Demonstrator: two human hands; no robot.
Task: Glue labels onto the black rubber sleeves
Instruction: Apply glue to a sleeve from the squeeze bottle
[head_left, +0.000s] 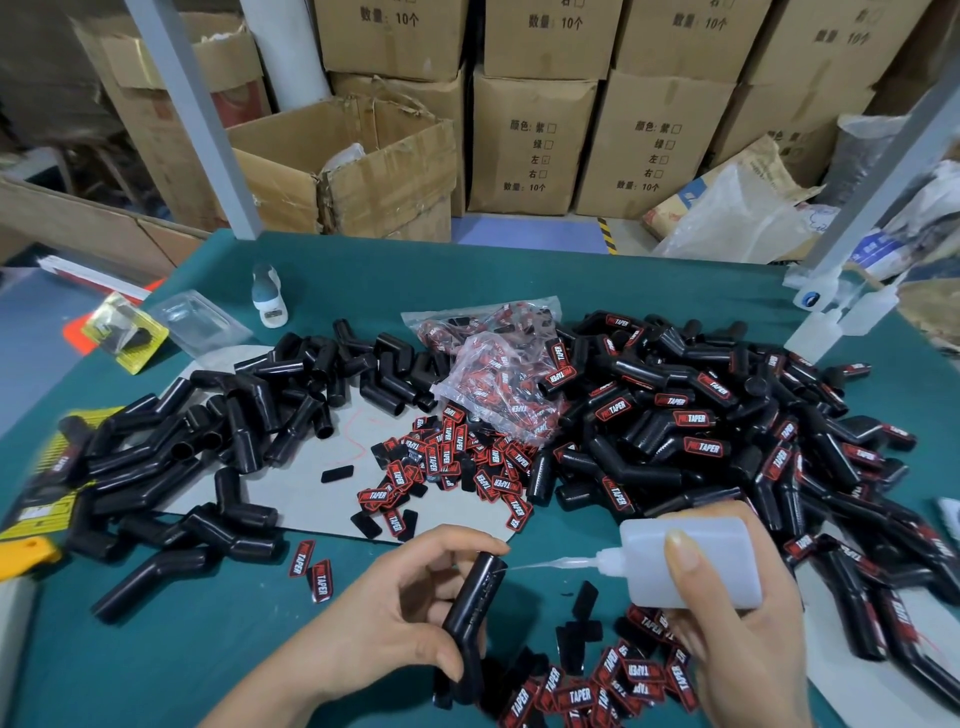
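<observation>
My left hand (395, 613) grips a bent black rubber sleeve (475, 618) above the teal surface (208, 665) | my right hand (737, 618) squeezes a translucent white plastic glue bottle (685, 561), its thin nozzle touching the sleeve's upper end | loose red-and-black labels (597, 691) lie below | labelled sleeves (727, 431) heaped on my right, bare sleeves (223, 441) left.

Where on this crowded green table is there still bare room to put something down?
Bare green cloth runs along the far edge, behind the pile of unlabelled black rubber sleeves and the clear bag of labels. Another patch lies near-left, beside the left hand. The right side, under labelled sleeves, is crowded.
</observation>
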